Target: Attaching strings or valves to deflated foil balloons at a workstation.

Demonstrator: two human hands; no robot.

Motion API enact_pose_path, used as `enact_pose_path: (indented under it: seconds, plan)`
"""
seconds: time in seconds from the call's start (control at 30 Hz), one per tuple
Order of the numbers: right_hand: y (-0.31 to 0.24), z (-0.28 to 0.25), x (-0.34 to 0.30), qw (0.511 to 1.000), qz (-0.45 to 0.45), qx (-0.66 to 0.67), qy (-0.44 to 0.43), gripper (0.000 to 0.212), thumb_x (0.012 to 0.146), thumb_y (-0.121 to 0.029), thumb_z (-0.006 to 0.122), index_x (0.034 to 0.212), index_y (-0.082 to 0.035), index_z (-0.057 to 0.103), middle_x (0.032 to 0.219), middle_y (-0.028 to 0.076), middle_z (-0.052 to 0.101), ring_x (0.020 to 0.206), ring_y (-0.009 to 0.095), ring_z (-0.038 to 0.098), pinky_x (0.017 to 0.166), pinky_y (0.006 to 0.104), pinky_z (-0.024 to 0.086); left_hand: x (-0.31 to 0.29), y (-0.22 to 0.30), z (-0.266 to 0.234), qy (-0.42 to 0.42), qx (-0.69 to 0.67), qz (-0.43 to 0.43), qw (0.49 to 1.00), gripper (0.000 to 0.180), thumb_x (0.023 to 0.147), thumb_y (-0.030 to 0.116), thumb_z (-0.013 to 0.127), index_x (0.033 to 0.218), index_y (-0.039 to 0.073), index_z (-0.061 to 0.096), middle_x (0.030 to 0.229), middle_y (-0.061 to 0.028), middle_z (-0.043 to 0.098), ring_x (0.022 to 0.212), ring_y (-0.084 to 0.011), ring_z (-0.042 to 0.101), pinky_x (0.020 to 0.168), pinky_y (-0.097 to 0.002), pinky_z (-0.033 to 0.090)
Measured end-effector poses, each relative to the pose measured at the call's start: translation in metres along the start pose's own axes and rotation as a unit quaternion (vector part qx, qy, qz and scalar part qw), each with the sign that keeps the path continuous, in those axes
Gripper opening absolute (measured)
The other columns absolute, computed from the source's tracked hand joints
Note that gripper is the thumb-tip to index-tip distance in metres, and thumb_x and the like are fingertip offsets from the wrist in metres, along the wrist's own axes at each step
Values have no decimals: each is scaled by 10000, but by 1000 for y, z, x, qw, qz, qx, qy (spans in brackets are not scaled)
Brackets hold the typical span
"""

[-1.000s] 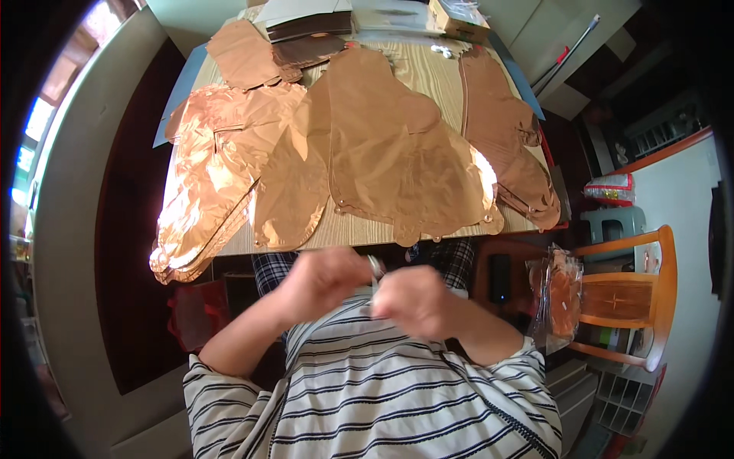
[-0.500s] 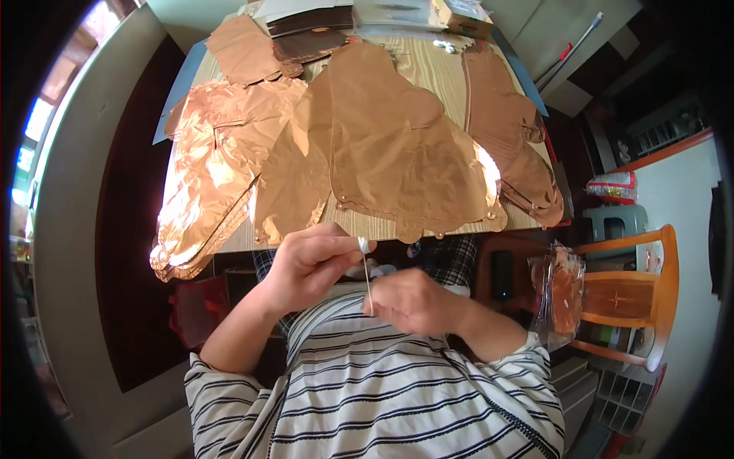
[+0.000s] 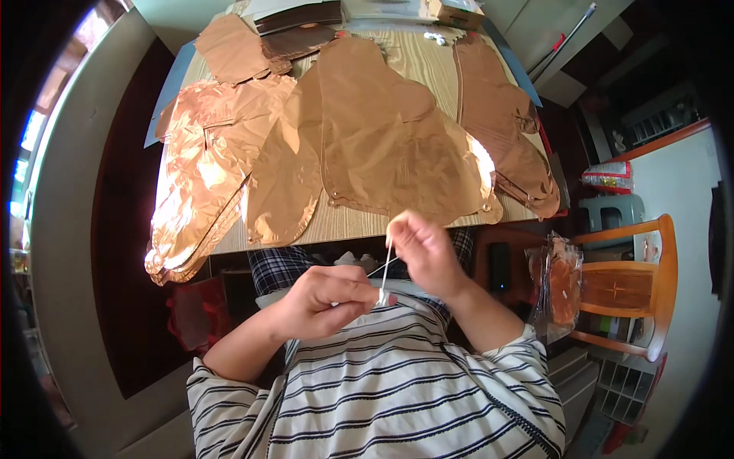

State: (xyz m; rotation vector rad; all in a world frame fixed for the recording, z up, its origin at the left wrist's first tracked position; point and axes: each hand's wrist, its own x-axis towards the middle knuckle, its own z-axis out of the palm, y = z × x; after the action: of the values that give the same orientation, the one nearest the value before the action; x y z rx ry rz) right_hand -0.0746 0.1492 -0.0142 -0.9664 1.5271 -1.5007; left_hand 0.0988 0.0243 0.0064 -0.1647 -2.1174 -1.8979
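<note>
Left hand (image 3: 327, 301): grip clamped on white coil (image 3: 383, 297), at the wearer's side of the desk (image 3: 413, 60) | Right hand (image 3: 423, 249): grip pinched on strand (image 3: 385, 266), nearer desk | Foil sheets (image 3: 375, 141): on desk | Risk: coil could unravel if left grip slackens; uneven tension could tangle strand

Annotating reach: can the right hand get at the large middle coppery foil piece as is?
Probably yes: the right hand is close to the foil piece, nothing visibly between, but it pinches white thread running to the left hand.
</note>
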Motion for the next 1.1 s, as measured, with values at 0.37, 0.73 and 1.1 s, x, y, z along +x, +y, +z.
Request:
enact_pose_path:
  seconds: [0.37,0.73,1.1]
  plan:
    - [-4,-1,-3,969,-200,-139,-46,57,915,-23,579,862,-31,559,723,94,561,624,204,567,576,302,448,1,0,-6,46,60,3,997,294,798,-91,642,1067,19,686,745,-91,572,652,-227,576,590,-317,460]
    - [-15,9,-21,944,-241,-147,-168,67,902,-51,615,847,-43,580,727,103,577,636,257,594,567,322,465,5,0,-19,87,163,-70,980,315,810,-102,627,1085,33,698,805,-79,613,697,-205,603,645,-293,492]
    - [-31,-5,-5,946,-274,-154,-79,114,904,-112,644,853,-28,585,726,87,584,636,246,590,578,330,472,5,0,-2,-9,167,-7,986,261,801,-100,647,1032,16,692,777,-83,609,711,-236,598,646,-316,496]
